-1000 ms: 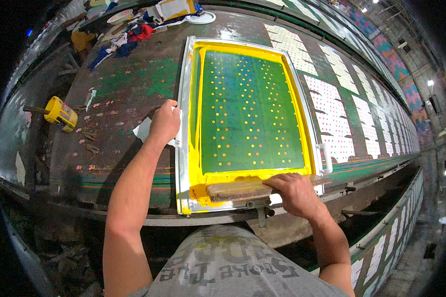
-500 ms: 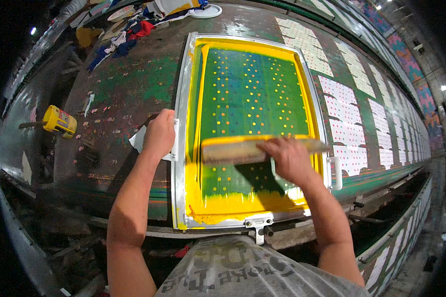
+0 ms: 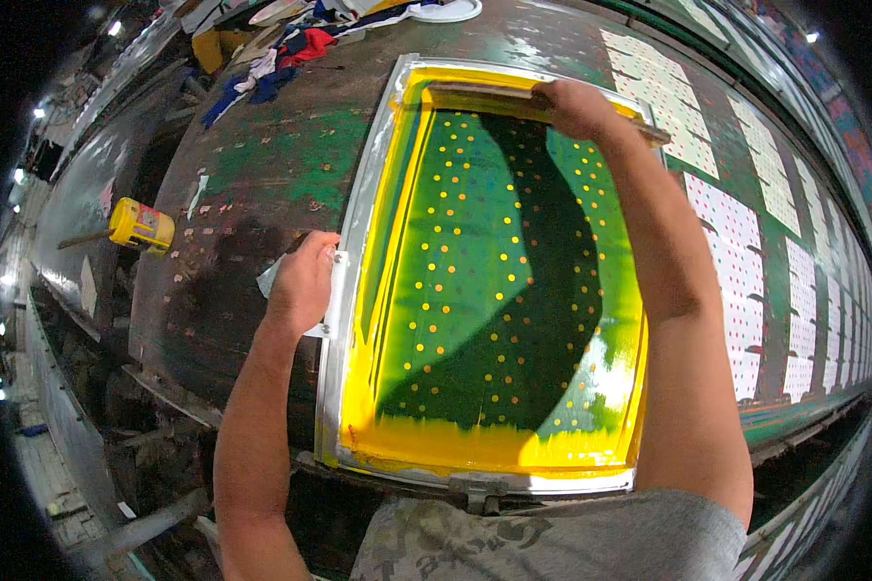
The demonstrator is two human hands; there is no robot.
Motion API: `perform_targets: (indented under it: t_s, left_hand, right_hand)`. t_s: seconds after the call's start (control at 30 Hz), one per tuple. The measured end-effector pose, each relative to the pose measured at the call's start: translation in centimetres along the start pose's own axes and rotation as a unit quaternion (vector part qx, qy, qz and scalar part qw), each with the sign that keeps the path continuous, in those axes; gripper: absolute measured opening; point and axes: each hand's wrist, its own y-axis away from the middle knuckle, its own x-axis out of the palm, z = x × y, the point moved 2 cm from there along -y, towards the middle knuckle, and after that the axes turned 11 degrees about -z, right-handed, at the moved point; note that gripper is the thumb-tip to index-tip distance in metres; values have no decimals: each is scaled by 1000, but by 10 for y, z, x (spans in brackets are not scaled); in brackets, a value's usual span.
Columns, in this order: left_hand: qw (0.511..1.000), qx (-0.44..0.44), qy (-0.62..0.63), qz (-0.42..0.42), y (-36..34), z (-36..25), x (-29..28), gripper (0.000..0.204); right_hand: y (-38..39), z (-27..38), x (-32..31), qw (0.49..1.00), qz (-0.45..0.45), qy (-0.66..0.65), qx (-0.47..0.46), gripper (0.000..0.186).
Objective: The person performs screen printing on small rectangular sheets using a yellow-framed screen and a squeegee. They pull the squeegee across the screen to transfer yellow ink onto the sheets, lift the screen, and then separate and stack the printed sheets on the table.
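A silk-screen printing frame [image 3: 360, 232] with pale metal edges lies on the long table in front of me. Its green mesh [image 3: 475, 329] carries rows of small yellow and orange dots. Yellow ink [image 3: 455, 443] is thick along the near edge and streaks both sides. At the far end, my right hand [image 3: 583, 111] grips a long wooden squeegee [image 3: 484, 92] laid across the frame; its blade is hidden. My left hand [image 3: 303, 289] is closed on the handle at the frame's left side. My right arm's shadow falls over the mesh.
A yellow tub [image 3: 143, 227] with a stick in it lies on its side at the left. Rags [image 3: 305, 48] and a white lid [image 3: 451, 10] are at the back of the table [image 3: 252, 184]. Dotted printed sheets [image 3: 727, 252] run in rows to the right.
My right hand has pushed the squeegee from the near half of the screen to its far end. My left hand stays on the frame's handle. The view has shifted slightly.
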Motion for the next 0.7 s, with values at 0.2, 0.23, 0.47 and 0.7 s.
perform_targets:
  t_s: [0.2,0.23,0.47,0.7]
  left_hand:
    - [999,36,-1,-10,-2,3,1,23]
    - [999,30,-6,-8,-2,3,1,23]
    - [997,75,-12,-17,-4,4,2,24]
    - [997,45,-53,-23,-2,13,4,26]
  right_hand:
    - [-30,-28,15,998,-67,-3,14,32]
    - [-32,-30,16,998,-62,2,21,35]
    - [-4,-13,4,999,-33,-31,-30,45]
    - [97,64,-21,998,-11,-47,-44,34]
